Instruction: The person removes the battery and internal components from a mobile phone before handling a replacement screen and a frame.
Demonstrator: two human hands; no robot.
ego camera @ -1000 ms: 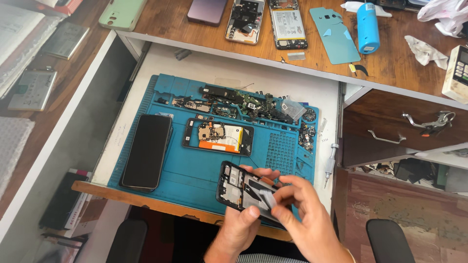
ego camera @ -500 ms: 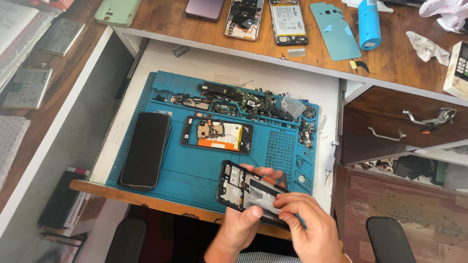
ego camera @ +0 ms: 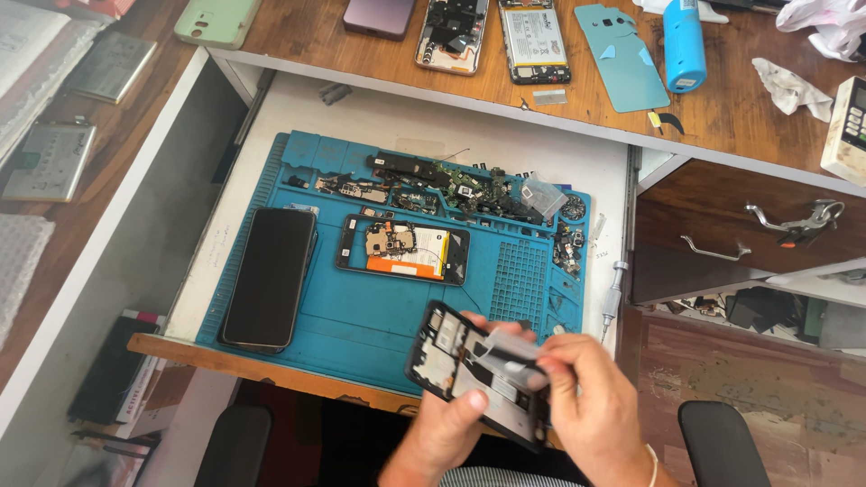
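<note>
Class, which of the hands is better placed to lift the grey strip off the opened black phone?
Probably the right hand: its fingers already pinch the grey strip, while the left hand grips the opened black phone.

Bright even daylight, soft shadows, sharp focus, slight motion blur on the hands (ego camera: 532, 406)

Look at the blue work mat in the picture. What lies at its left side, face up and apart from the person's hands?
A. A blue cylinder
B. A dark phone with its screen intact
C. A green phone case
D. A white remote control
B: a dark phone with an unbroken black screen lies flat on the left part of the blue work mat, away from both hands, which hold an opened phone frame lower down.
</note>
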